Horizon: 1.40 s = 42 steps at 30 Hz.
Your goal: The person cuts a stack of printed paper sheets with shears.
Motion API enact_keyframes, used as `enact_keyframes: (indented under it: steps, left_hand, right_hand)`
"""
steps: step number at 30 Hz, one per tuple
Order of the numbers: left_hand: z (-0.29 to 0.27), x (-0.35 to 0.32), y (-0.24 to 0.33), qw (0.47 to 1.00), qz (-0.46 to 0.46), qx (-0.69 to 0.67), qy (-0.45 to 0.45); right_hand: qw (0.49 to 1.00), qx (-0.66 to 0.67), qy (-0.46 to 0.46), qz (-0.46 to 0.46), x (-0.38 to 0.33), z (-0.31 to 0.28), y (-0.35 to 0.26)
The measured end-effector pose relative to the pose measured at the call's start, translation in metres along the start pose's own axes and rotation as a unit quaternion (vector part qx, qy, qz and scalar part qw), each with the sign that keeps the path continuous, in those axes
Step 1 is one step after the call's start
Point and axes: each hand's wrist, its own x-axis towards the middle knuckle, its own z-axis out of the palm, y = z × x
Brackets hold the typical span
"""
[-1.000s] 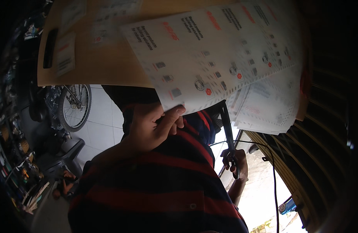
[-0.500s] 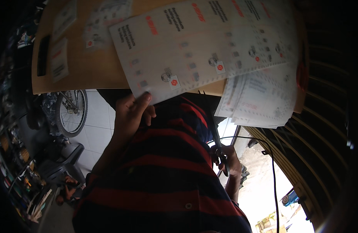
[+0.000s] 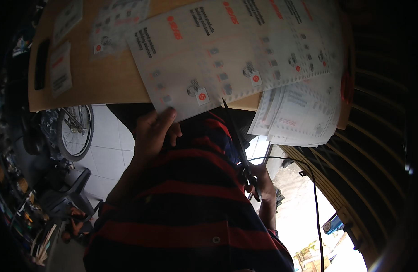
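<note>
**Paper on the left, blades closing in from the right**

Paper first: the left hand point(image 3: 153, 131) pinches the near lower corner of the big printed sheet point(image 3: 231, 50), thumb on the printed face and fingers curled behind it, holding it out over the edge of the wooden table point(image 3: 105, 77). The sheet runs long from that corner away to the right, its near edge slanting up across the view. Moving across, the black scissors point(image 3: 238, 140) come in from below. Their long axis stands nearly upright, tip against the sheet's lower edge just right of the pinched corner. I judge the blades lie almost square to that edge. Further right and lower, the right hand point(image 3: 259, 181) is wrapped around the handles, fingers through the loops; whether the blades are parted I cannot tell. Beyond, a second stack of printed sheets point(image 3: 299, 118) hangs off the table, untouched. The right hand is nearer the cut; the left only steadies.
</note>
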Motion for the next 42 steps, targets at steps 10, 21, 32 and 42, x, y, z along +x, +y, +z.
enact_keyframes:
  steps: [10, 21, 32, 42]
  left_hand:
    - [-0.002, 0.001, -0.007, 1.0, -0.001, -0.012, -0.006]
    - [-0.006, 0.002, -0.01, 1.0, 0.0, -0.013, -0.024]
    - [-0.008, 0.002, -0.01, 1.0, 0.001, -0.002, -0.019]
    - [0.033, 0.013, -0.039, 0.972, -0.025, -0.152, -0.179]
  right_hand:
    - [0.999, -0.033, 0.031, -0.009, 0.016, 0.007, 0.001]
    - [0.998, -0.039, 0.04, -0.004, 0.019, 0.012, -0.007]
    - [0.997, 0.001, 0.064, 0.048, 0.013, 0.017, -0.006]
    - [0.997, -0.067, 0.047, 0.001, 0.014, 0.013, 0.009]
